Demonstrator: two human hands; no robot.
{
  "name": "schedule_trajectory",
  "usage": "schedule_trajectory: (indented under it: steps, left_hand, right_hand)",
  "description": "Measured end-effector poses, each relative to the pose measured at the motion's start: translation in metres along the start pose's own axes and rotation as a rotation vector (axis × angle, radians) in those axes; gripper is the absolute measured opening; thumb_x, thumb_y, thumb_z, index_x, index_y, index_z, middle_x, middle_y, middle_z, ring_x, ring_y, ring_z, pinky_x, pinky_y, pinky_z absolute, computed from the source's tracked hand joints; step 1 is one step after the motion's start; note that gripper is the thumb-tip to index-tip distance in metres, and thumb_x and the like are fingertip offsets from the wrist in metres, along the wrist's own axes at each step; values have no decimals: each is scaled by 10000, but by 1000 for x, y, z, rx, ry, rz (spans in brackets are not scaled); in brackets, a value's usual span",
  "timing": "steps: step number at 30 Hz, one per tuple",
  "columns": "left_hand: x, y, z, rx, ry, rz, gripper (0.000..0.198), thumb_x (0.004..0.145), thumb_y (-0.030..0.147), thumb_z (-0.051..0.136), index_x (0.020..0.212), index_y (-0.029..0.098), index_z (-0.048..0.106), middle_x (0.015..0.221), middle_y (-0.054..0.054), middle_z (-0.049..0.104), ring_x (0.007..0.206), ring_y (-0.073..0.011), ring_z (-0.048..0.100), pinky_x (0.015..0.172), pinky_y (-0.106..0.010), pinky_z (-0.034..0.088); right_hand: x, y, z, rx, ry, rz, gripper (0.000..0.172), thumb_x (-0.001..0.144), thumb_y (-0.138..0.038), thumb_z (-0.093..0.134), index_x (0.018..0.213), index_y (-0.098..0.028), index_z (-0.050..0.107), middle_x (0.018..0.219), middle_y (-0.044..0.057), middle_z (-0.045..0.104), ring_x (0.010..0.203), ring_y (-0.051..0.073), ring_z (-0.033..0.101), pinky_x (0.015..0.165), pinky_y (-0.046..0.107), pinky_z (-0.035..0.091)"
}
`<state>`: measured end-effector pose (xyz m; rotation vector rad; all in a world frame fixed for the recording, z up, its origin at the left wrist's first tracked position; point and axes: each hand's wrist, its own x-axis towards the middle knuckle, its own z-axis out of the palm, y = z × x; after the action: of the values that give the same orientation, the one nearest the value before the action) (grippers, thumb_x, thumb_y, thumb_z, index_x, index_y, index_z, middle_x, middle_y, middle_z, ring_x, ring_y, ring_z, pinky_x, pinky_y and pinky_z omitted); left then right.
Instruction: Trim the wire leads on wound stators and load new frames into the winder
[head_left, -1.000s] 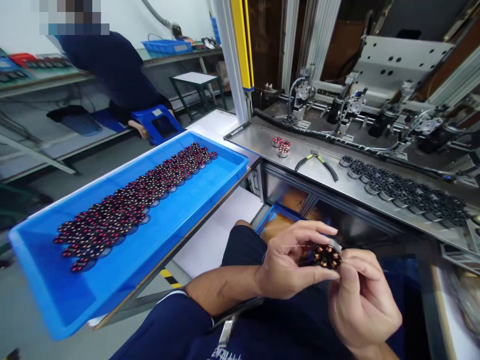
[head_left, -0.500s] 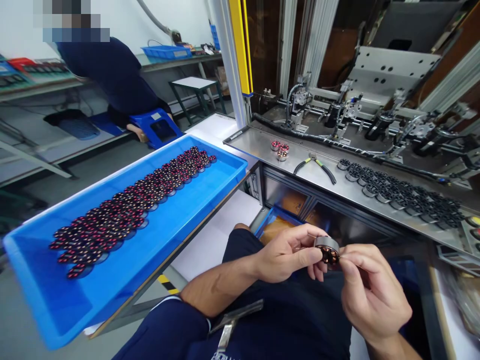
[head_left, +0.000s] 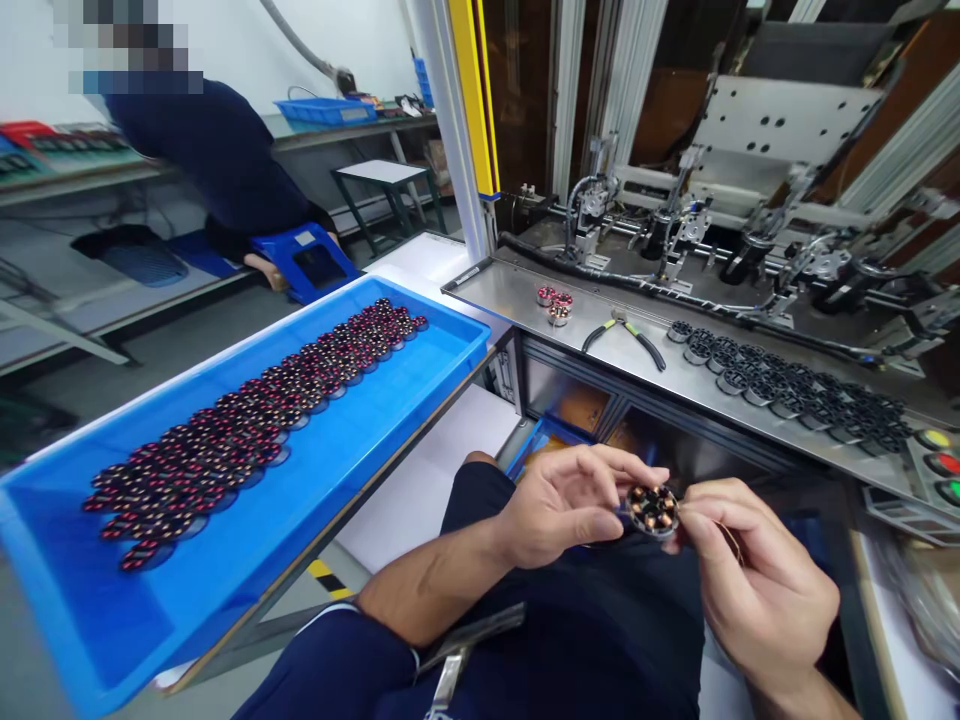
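Above my lap, a motor stator (head_left: 654,510) with copper windings and a metal rim is held between my hands, its wound face turned up. My left hand (head_left: 559,505) has its thumb against the left side and a fingertip at the far edge. The thumb and fingers of my right hand (head_left: 754,570) pinch the right rim. A thin copper wire (head_left: 731,540) curves out by the right fingers. Part of the stator's underside is hidden by my fingers.
A blue tray (head_left: 360,420) at left holds many wound stators (head_left: 240,420). On the metal bench lie pliers (head_left: 622,335), several red-wound stators (head_left: 555,300) and rows of dark stators (head_left: 795,385). Machine fixtures (head_left: 682,235) stand behind; push buttons (head_left: 945,464) are at right. A person (head_left: 202,160) sits far left.
The stator has turned from edge-on to showing its wound face upward. My left fingers have shifted on it, and the copper wire now shows beside my right hand. The camera view shifted slightly.
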<state>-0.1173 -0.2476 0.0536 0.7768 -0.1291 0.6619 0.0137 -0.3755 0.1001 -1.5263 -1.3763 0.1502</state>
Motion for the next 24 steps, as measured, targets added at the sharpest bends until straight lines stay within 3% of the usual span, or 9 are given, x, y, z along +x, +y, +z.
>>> schedule_trajectory:
  steps: [3, 6, 8, 13, 18, 21, 24]
  left_hand:
    - [0, -8, -1, -98, 63, -162, 400, 751, 364, 815, 1035, 174, 606, 1106, -92, 691, 1082, -232, 679, 925, -361, 543]
    - [-1, -13, -3, -116, -90, -416, 476, 794, 513, 729, 1020, 135, 551, 795, -70, 704, 687, -180, 723, 622, -268, 582]
    - [-1, -14, -2, -117, -164, -448, 400, 849, 476, 683, 1005, 149, 513, 728, -47, 692, 616, -179, 717, 552, -257, 575]
    - [-3, -13, 5, -12, -15, -253, 378, 801, 311, 772, 1025, 182, 496, 866, -27, 689, 713, -143, 726, 634, -233, 585]
    - [-7, -14, 4, 484, 48, 76, 450, 699, 247, 847, 1041, 172, 564, 939, -62, 697, 806, -149, 696, 748, -256, 575]
    - [-8, -10, 1, 785, 37, 234, 500, 684, 276, 855, 1105, 170, 608, 1008, -99, 721, 877, -191, 699, 814, -304, 584]
    - [-7, -4, 0, 934, -27, 285, 414, 749, 306, 805, 1101, 154, 649, 1039, -125, 741, 923, -217, 705, 861, -342, 584]
  right_hand:
    - [-2, 2, -7, -100, -31, -176, 238, 767, 61, 624, 921, -119, 640, 831, 37, 642, 791, 112, 628, 675, 246, 514]
    - [-7, 5, -13, -239, -55, -293, 279, 751, 51, 651, 990, -92, 636, 925, 62, 665, 862, 114, 653, 749, 230, 532]
    - [-10, 5, -13, -285, -67, -299, 282, 750, 37, 663, 1000, -89, 637, 946, 66, 670, 869, 114, 658, 758, 224, 535]
    - [-15, -1, 2, -160, 88, -100, 207, 774, 31, 631, 902, -130, 647, 840, 41, 643, 766, 119, 628, 651, 248, 515]
    - [-21, 1, 17, 231, 119, 294, 92, 857, -97, 597, 830, -171, 645, 789, 32, 618, 706, 114, 589, 590, 235, 493]
    - [-23, 8, 20, 487, 85, 476, 146, 886, -193, 584, 758, -166, 650, 728, 27, 583, 660, 113, 587, 535, 219, 493]
    - [-22, 13, 22, 651, 70, 576, 206, 876, -231, 598, 689, -154, 641, 668, 10, 540, 569, 86, 546, 449, 181, 455]
